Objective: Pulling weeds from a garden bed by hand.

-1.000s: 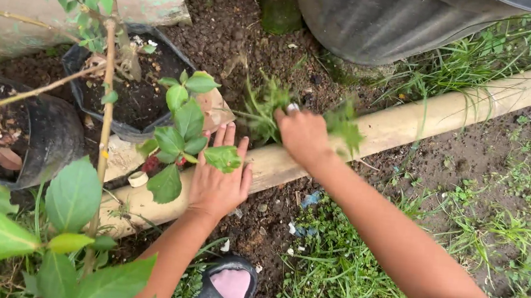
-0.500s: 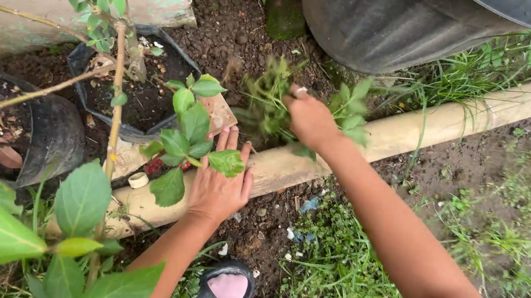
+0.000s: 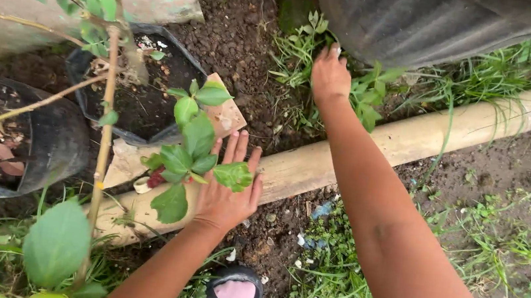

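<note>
Outdoors in soft daylight: dark, damp soil [image 3: 238,39] with patchy grass [image 3: 500,249], a pale plastered wall [image 3: 19,28] at upper left, and a large dark ribbed tub [image 3: 427,21] along the top edge

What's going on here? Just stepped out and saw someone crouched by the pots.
A person is working in the dirt. The left hand rests flat on the pale wooden pole, and the right hand reaches into green weeds beside the big dark tub. Whether it grips them is unclear.
</note>
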